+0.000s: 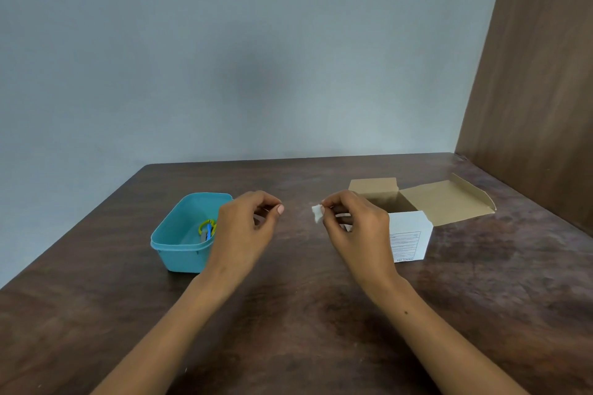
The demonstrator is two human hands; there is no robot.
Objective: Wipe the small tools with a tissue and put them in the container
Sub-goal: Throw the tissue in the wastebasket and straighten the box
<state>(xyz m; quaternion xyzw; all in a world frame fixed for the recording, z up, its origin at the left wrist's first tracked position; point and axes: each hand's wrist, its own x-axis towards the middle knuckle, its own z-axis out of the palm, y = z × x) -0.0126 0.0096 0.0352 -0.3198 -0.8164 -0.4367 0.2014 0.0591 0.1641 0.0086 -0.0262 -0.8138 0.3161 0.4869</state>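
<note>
White box (409, 242): printed label, txt too small to read.

Teal container (179, 240), white tissue (317, 212), dark brown table (305, 314)

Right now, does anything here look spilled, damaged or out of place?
Nothing stands out. The blue container sits upright on the table with small tools inside; the cardboard box stands open, undamaged. The right hand pinches a tissue.
</note>
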